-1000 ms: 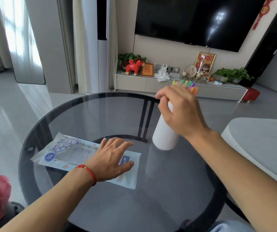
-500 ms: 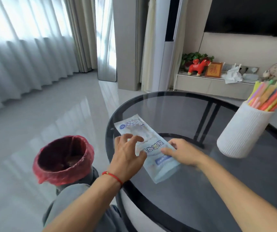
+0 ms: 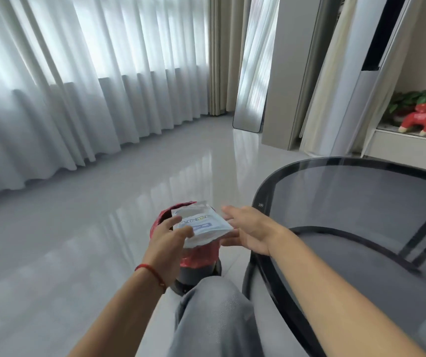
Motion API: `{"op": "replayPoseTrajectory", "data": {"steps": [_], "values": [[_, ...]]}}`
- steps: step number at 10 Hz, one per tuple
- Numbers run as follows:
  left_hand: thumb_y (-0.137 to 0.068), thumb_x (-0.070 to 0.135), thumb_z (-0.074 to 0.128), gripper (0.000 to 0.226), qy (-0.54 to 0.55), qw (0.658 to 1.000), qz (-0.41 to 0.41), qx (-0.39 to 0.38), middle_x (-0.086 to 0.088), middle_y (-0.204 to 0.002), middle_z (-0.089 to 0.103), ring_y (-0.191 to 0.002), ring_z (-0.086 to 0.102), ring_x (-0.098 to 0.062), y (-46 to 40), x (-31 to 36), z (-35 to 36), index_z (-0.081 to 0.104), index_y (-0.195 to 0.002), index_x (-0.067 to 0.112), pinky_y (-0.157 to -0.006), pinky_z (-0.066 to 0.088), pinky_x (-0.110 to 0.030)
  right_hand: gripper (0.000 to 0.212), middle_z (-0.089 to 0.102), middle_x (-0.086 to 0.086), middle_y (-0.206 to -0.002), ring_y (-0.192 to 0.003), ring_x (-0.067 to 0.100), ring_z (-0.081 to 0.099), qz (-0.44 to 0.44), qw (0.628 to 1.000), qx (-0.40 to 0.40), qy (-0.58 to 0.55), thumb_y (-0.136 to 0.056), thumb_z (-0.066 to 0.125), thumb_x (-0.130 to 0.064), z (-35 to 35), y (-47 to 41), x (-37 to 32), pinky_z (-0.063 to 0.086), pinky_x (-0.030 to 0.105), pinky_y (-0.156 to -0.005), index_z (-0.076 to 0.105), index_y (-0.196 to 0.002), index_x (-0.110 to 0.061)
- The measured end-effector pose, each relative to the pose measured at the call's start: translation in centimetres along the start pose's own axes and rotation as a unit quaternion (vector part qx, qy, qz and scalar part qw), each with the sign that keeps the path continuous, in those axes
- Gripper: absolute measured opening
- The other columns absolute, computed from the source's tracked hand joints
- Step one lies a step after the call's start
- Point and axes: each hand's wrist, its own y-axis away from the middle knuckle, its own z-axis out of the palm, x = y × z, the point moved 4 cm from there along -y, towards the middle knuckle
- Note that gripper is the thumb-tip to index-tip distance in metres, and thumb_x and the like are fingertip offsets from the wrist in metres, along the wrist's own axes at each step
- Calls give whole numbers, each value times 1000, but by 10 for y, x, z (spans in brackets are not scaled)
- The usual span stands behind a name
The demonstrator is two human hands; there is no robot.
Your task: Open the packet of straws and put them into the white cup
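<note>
Over the red-lined bin (image 3: 196,258), we hold the packet (image 3: 201,228) ready to drop.
Our left hand (image 3: 166,239) pinches its near edge while our right hand (image 3: 248,229), fingers spread, steadies it, presumably because it looks emptied; the white cup is out of view.

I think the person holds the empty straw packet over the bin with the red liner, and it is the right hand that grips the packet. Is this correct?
Not quite. The head view shows the left hand gripping the packet, thumb on top. The right hand is open beside it, fingers straight. The rest stands: the packet is held over the bin with the red liner.
</note>
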Motion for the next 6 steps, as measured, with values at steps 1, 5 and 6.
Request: {"op": "replayPoseTrajectory", "data": {"steps": [1, 5, 6], "values": [[-86, -12, 51, 19, -15, 999, -31, -26, -21, -105, 63, -80, 67, -24, -20, -3, -14, 63, -99, -6, -64, 56, -31, 29, 71, 23, -117, -71, 23, 72, -23, 997, 30, 60, -110, 49, -28, -7, 1, 9, 60, 32, -68, 67, -106, -7], [-92, 14, 63, 45, -47, 995, -90, 1, -28, -112, 67, -60, 73, -25, -114, -64, -3, 51, -126, -13, -57, 62, -29, 18, 77, 5, -100, -79, 21, 78, -78, 951, 131, 268, -103, 60, -15, -75, 79, 67, 63, 33, -70, 74, -108, -24], [-91, 42, 59, 49, -159, 985, -48, 51, -21, -107, 68, -74, 74, -34, -109, -71, -12, 60, -116, 0, -62, 63, -40, 18, 79, -4, -100, -78, 12, 77, -92, 943, 142, 286, -103, 62, -20, -76, 94, 65, 64, 32, -71, 76, -105, -31]]}}
